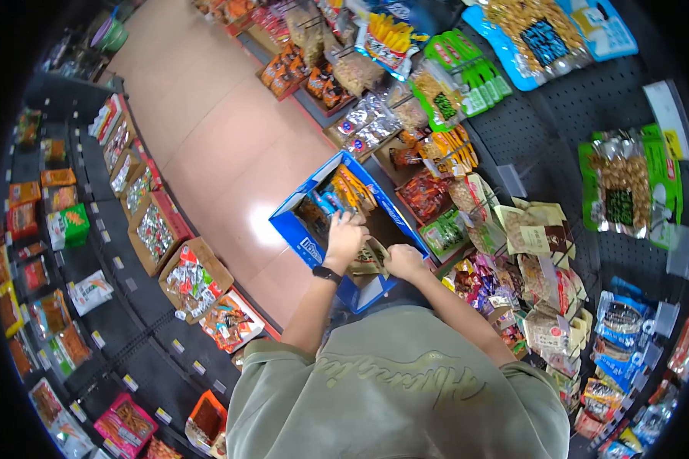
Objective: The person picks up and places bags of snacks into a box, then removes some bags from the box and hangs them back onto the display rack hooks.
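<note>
Below my chest is a blue cardboard box (pixel 306 246) whose front flap is folded out toward me. Inside its far part lie orange snack packets (pixel 351 186) and a few blue ones (pixel 327 203). A beige packet (pixel 367 262) is held at the near side of the box, between my hands. My left hand (pixel 347 241), with a dark watch on the wrist, is closed at the packet's upper left edge, fingers bent over the box's contents. On the other side, my right hand (pixel 406 262) is closed on the packet's right edge. My fingertips are partly hidden.
Snack shelves with hanging bags (pixel 530 233) and open cartons (pixel 425 195) crowd close on my right. To the left, across the tiled floor (pixel 207 153), another shelf (pixel 142 336) carries boxed and bagged snacks. A green bucket (pixel 111 34) shows at the far left.
</note>
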A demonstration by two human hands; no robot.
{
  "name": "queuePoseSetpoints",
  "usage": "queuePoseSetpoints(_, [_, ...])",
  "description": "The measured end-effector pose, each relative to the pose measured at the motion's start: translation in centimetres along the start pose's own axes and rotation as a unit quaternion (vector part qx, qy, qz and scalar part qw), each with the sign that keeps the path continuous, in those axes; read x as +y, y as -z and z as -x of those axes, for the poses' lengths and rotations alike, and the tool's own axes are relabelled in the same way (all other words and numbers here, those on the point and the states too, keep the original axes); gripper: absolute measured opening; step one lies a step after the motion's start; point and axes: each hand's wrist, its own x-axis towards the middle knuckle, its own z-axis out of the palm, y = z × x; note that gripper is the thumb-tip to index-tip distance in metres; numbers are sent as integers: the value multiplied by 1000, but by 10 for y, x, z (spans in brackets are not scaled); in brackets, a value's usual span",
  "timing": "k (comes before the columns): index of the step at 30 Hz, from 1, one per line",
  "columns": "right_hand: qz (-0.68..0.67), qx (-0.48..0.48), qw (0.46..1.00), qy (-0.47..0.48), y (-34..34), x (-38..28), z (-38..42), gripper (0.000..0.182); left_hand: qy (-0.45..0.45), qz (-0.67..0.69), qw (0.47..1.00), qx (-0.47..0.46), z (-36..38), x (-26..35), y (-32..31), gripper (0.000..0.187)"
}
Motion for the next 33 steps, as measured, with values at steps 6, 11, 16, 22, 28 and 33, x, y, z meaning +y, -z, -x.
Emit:
queuePoseSetpoints(6, [-100,234,963,91,46,-12,44,16,21,71,994,79,0,22,74,11])
queuePoseSetpoints(11, [-213,387,881,167,96,-5,103,11,-17,165,977,134,-6,74,156,8])
queuePoseSetpoints(16, [-286,443,829,187,139,18,155,10,-86,361,911,181,-27,117,184,7])
queuePoseSetpoints(22, [-333,499,793,105,160,58,170,12,38,519,849,91,-72,171,162,8])
queuePoseSetpoints(28, [-273,550,787,62,159,115,120,12,50,558,826,69,-140,170,73,16])
queuePoseSetpoints(33, [-245,523,817,-1,175,135,89,14,115,537,835,23,-182,173,66,19])
